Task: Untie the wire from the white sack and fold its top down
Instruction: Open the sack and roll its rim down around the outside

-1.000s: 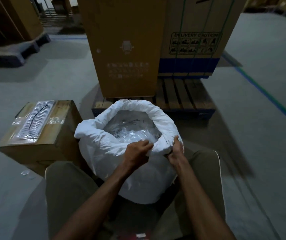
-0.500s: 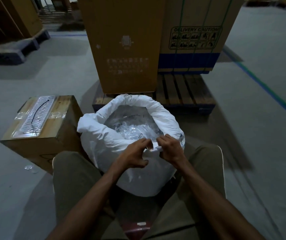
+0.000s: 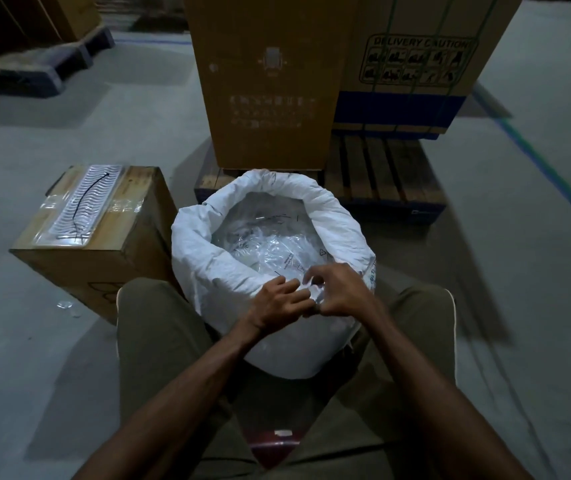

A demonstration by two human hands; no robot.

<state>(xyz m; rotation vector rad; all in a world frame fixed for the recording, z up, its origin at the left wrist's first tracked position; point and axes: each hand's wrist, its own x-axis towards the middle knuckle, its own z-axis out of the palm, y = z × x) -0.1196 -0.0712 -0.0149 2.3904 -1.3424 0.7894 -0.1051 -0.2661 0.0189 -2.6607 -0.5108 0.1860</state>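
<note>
The white sack (image 3: 204,258) stands open on the floor between my knees, its top rolled down into a thick rim. Clear plastic packets (image 3: 266,244) fill the inside. My left hand (image 3: 277,303) grips the near part of the rim with curled fingers. My right hand (image 3: 339,292) pinches the same stretch of rim right beside it, the two hands touching. A thin black wire (image 3: 84,199) lies on a ribbed plastic sheet on top of the cardboard box to the left.
A cardboard box (image 3: 104,251) sits against the sack's left side. A wooden pallet (image 3: 381,174) carrying two tall cartons (image 3: 263,81) stands just behind the sack. Grey concrete floor spreads left and right, with a green-blue line (image 3: 536,168) at right.
My right hand slid left along the near rim until it met the left hand. Both now work the same bit of rim. The view moved closer to the sack.
</note>
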